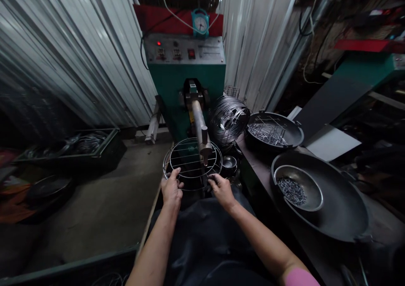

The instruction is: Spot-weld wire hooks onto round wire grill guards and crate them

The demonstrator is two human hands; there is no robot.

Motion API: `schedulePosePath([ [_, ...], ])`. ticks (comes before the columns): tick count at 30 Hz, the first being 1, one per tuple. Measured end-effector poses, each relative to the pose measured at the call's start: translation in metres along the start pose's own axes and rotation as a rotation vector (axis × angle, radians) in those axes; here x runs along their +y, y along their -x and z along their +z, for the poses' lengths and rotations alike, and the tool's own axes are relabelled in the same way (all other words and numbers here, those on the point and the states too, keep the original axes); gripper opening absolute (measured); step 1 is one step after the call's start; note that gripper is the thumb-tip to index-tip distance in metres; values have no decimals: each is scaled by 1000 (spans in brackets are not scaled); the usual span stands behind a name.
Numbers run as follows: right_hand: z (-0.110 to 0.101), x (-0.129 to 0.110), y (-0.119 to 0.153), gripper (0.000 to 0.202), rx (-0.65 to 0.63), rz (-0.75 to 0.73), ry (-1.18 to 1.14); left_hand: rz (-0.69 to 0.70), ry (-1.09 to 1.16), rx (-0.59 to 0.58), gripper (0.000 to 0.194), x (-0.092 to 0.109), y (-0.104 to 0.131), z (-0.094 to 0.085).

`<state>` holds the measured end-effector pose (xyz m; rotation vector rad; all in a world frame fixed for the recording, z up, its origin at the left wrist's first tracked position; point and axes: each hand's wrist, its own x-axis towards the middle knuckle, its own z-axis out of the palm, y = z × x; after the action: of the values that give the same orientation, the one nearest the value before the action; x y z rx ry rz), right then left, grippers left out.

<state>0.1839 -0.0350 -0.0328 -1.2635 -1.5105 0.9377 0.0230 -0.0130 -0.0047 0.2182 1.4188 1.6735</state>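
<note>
A round wire rack [181, 174], made of two rings with thin parallel bars across, lies level under the metal arm [198, 119] of a green welding machine [158, 79]. My left hand [172, 188] is closed on the near left edge of the rack, thumb on top. At the near right edge, my right hand [220, 188] has its fingertips pinched together beside the rim. What sits between those fingers is too small and dark to make out. The arm's upright tip [205, 149] points down over the right part of the rack, just ahead of my right fingers.
Right of the machine stands a coil of wire [229, 117]. On the bench, a dark pan [295, 134] holds short wire pieces; a wide pan [344, 206] holds a metal bowl [316, 193] of small pieces. A green crate [107, 149] of wire parts sits left on the floor.
</note>
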Motion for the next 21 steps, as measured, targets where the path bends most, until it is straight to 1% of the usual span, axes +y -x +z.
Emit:
schedulePosePath([
  [3, 1, 1, -2, 14, 16, 4, 18, 19, -9, -12, 44, -2, -3, -2],
  [7, 0, -5, -6, 13, 2, 17, -1, 25, -19, 0, 43, -2, -5, -3],
  [12, 0, -9, -10, 13, 8, 7, -8, 25, -3, -1, 43, 0, -6, 0],
  [16, 0, -11, -14, 14, 21, 0, 21, 38, 23, -14, 43, -3, -10, 2],
  [21, -1, -14, -18, 13, 45, -11, 32, -9, 27, 24, 43, -6, -14, 6],
])
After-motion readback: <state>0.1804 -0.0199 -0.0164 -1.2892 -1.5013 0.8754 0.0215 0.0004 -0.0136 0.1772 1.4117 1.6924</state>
